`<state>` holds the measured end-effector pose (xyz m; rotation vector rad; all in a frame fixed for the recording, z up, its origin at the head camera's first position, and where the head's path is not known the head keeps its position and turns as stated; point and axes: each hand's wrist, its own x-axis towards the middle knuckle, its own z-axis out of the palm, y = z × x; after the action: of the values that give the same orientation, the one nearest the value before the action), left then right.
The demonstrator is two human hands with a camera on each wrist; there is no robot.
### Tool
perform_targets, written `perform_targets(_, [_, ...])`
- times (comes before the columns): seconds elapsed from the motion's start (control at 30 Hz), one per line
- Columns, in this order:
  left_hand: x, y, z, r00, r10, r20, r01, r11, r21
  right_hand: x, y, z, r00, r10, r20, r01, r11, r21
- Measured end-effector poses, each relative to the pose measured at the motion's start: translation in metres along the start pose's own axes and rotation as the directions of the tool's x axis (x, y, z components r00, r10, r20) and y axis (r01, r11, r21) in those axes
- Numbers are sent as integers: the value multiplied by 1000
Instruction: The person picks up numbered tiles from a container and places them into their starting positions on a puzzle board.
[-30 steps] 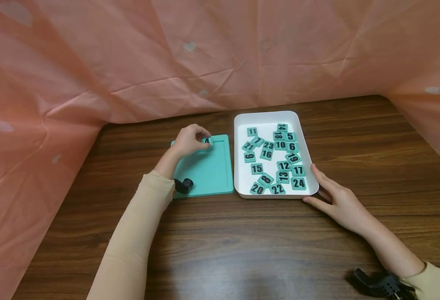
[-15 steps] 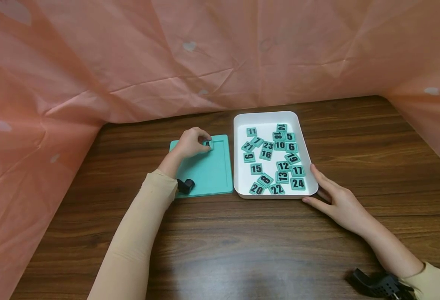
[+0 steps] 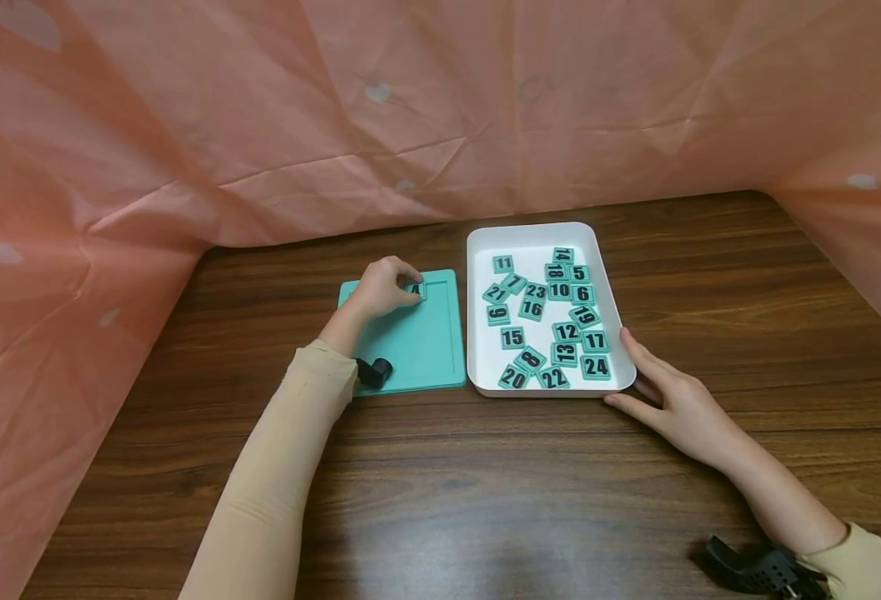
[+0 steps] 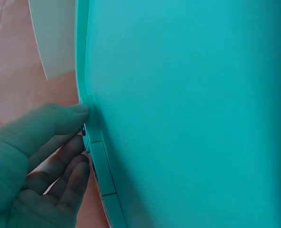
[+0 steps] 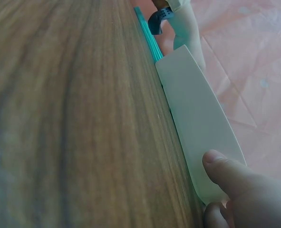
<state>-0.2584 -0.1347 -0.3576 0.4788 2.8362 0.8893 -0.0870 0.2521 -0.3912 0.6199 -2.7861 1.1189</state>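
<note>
My left hand [image 3: 382, 287] pinches a teal number tile [image 3: 416, 290] marked 4 at the far right corner of the teal square board [image 3: 413, 354]. In the left wrist view the thumb [image 4: 66, 118] lies on that tile, and more teal tiles [image 4: 101, 166] line the same edge of the board. My right hand [image 3: 683, 408] grips the near right corner of a white tray [image 3: 536, 331]. The right wrist view has the thumb [image 5: 221, 164] against the tray's outer wall [image 5: 192, 109], with fingers curled at the corner. Several loose number tiles [image 3: 595, 367] lie face up in the tray.
The board and tray stand side by side on a dark wooden table [image 3: 440, 492], a narrow gap between them. A pink cloth [image 3: 335, 125] hangs behind and at both sides. Black wrist devices [image 3: 763, 567] sit on both forearms.
Over the last second, the left hand has moved slightly toward me with tile 4, down onto the board's far edge; it barely moves in the last half second. The right hand stays at the tray.
</note>
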Motion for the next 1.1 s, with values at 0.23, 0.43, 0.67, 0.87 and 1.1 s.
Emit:
perform_targets(0.23, [-1, 0, 0, 1000, -10, -7, 10, 1000, -7, 0, 0, 0, 1000, 4, 4, -4, 1000, 12])
perform_targets(0.43, [-2, -1, 0, 1000, -12, -4, 12, 1000, -19, 0, 0, 1, 1000, 12, 9, -13, 1000, 10])
perform_targets(0.67, [-1, -1, 0, 1000, -9, -1, 9, 999, -31, 0, 1, 1, 1000, 2, 4, -2, 1000, 12])
perform_targets(0.87, [-1, -1, -1, 1000, -1, -2, 0, 999, -35, 0, 0, 1, 1000, -7, -4, 7, 1000, 5])
perform_targets(1.1, [-1, 12, -13, 1000, 9, -20, -12, 993, -118, 1, 0, 2, 1000, -6, -4, 6, 1000, 9])
